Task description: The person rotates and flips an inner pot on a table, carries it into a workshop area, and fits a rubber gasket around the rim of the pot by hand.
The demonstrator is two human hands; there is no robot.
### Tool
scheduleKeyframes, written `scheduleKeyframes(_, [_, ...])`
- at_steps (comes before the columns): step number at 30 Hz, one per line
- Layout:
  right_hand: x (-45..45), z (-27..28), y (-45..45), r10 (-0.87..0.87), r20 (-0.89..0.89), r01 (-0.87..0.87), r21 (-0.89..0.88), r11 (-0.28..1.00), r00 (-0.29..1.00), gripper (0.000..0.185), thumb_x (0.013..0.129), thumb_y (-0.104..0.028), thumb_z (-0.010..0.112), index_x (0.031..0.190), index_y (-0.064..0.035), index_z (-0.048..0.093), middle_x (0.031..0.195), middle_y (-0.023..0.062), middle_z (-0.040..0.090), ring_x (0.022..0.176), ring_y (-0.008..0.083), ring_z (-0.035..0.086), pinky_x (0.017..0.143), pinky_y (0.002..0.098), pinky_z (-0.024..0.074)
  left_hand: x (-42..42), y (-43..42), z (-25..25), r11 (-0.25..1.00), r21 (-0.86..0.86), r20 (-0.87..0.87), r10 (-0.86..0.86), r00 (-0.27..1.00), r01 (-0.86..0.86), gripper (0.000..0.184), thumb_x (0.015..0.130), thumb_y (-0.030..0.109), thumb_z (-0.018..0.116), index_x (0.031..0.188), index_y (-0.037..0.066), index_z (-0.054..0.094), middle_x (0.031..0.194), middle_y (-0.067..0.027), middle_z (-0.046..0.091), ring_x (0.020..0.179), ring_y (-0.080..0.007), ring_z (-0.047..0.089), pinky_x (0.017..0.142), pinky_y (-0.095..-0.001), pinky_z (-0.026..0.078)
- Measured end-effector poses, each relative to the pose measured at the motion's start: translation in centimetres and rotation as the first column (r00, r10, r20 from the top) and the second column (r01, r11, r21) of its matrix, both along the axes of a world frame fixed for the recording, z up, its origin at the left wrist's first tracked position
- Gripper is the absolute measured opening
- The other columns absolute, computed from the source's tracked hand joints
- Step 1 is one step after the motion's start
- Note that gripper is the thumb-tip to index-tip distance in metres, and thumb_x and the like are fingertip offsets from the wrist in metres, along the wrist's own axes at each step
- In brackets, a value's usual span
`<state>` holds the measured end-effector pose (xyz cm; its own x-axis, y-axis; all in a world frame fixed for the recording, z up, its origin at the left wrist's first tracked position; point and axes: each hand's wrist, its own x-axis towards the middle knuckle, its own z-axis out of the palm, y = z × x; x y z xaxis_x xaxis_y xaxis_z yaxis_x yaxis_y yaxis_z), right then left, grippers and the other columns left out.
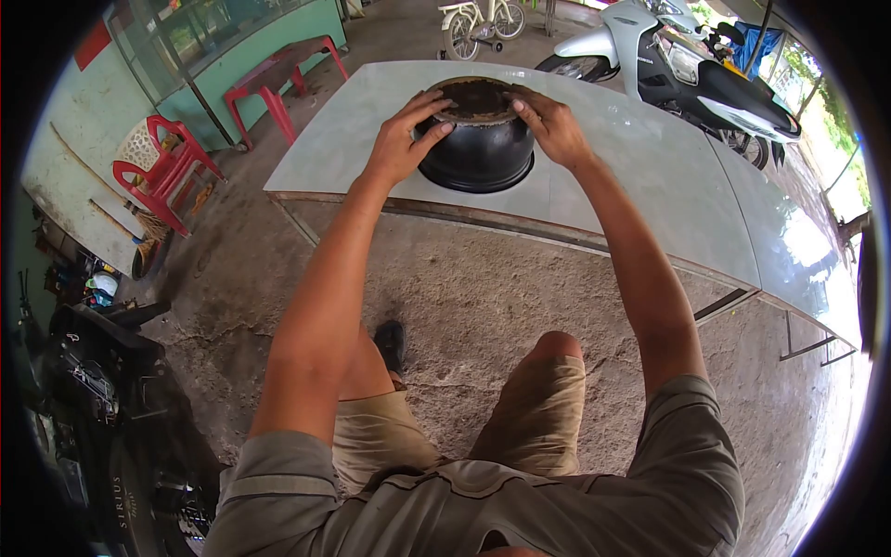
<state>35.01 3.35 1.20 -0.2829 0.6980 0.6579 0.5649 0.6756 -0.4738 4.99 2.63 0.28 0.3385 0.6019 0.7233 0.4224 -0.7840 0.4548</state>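
An upturned black pot (pixel 478 156) rests on the grey-white tabletop (pixel 640 176), its wide rim down and its brown, worn-looking base on top. My left hand (pixel 405 136) grips the pot's upper left side, with the thumb on the near wall and the fingers over the base edge. On the opposite side, my right hand (pixel 554 126) holds the upper right edge, thumb toward the front. Some fingertips at the far side of the pot are hard to make out.
A silver motorbike (pixel 682 70) stands behind the table at the right, with a small bicycle (pixel 481 26) farther back. To the left are a red chair (pixel 172 167), a red bench (pixel 278 79) and brooms (pixel 144 218). A dark motorbike (pixel 111 399) is close at lower left.
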Motion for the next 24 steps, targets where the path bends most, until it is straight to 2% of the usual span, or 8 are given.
scheduleKeyframes(9, [-0.4,-0.1,-0.6,-0.017,0.076,0.015,0.036,0.999,0.997,0.047,0.11,-0.043,0.053,0.134,-0.0052,0.068,0.141,0.0198,0.065,0.128,0.042,0.061,0.108,0.0445,0.0491,0.3,-0.2,-0.1,1.0,0.008,-0.008,0.019,1.0,-0.019,0.044,0.101,0.032,0.071,0.139,0.011,0.068,0.152,-0.0155,0.059,0.148,-0.0329,0.048,0.12,-0.0415,0.039])
scheduleKeyframes(12, [-0.7,-0.1,-0.6,-0.036,0.066,0.025,0.158,0.987,0.997,0.048,0.109,-0.043,0.053,0.136,-0.0062,0.068,0.144,0.0203,0.062,0.131,0.0426,0.059,0.11,0.0455,0.048,0.4,-0.4,-0.1,0.999,0.005,-0.02,0.043,0.999,-0.043,0.046,0.101,0.033,0.07,0.142,0.011,0.066,0.154,-0.0159,0.056,0.149,-0.0326,0.046,0.121,-0.0414,0.039])
scheduleKeyframes(17, [-0.8,-0.4,-0.8,-0.105,0.219,0.054,0.224,0.973,0.97,0.051,0.109,-0.045,0.052,0.139,-0.006,0.065,0.147,0.0211,0.06,0.133,0.0428,0.057,0.111,0.0474,0.0474,0.4,-0.5,-0.2,0.998,-0.011,-0.066,0.053,0.996,-0.054,0.048,0.104,0.033,0.067,0.146,0.01,0.063,0.16,-0.0167,0.051,0.152,-0.0307,0.044,0.122,-0.0398,0.036])
scheduleKeyframes(18, [-0.9,-0.4,-0.9,-0.104,0.22,0.055,0.221,0.974,0.97,0.051,0.109,-0.045,0.052,0.139,-0.006,0.065,0.147,0.0211,0.06,0.133,0.0428,0.057,0.111,0.0474,0.0474,0.5,-0.3,-0.4,0.999,-0.034,0.036,0.024,0.999,-0.023,0.047,0.103,0.034,0.067,0.145,0.011,0.064,0.159,-0.0161,0.051,0.15,-0.0318,0.045,0.121,-0.0406,0.038])
scheduleKeyframes(19, [-0.9,-0.3,-1.0,-0.073,0.19,0.032,0.211,0.977,0.979,0.052,0.109,-0.046,0.052,0.139,-0.0059,0.065,0.144,0.0218,0.062,0.131,0.0429,0.059,0.11,0.0475,0.0478,0.5,-0.1,-0.6,0.999,-0.052,0.138,-0.001,0.99,0.009,0.047,0.103,0.035,0.068,0.143,0.011,0.064,0.158,-0.0155,0.052,0.148,-0.0329,0.047,0.12,-0.0414,0.04])
scheduleKeyframes(21, [-1.0,0.4,-1.2,-0.042,0.155,0.01,0.199,0.98,0.987,0.053,0.108,-0.048,0.052,0.138,-0.0057,0.066,0.14,0.0225,0.064,0.128,0.043,0.06,0.109,0.0475,0.0482,0.4,0.6,-0.8,0.999,-0.053,0.096,0.016,0.995,-0.01,0.048,0.103,0.035,0.067,0.145,0.011,0.063,0.158,-0.0159,0.052,0.149,-0.0326,0.047,0.12,-0.041,0.039])
scheduleKeyframes(23, [-0.8,1.9,-1.2,-0.068,0.157,0.076,-0.05,0.996,0.985,0.057,0.109,-0.052,0.049,0.138,-0.0054,0.065,0.128,0.0241,0.07,0.121,0.0436,0.064,0.106,0.0476,0.0486,0.1,0.6,-1.2,0.998,-0.059,0.059,0.033,0.998,-0.03,0.049,0.104,0.035,0.066,0.146,0.011,0.062,0.158,-0.0162,0.053,0.149,-0.0323,0.047,0.121,-0.0405,0.039])
scheduleKeyframes(24, [-0.8,2.1,-0.2,-0.084,0.164,0.086,-0.004,0.996,0.983,0.062,0.11,-0.056,0.043,0.136,-0.0054,0.067,0.117,0.0256,0.073,0.116,0.0447,0.066,0.103,0.0478,0.0495,0.1,0.7,-1.1,0.999,-0.049,0.054,0.025,0.998,-0.022,0.049,0.104,0.035,0.065,0.146,0.011,0.061,0.156,-0.0157,0.054,0.149,-0.0327,0.046,0.121,-0.0411,0.038])
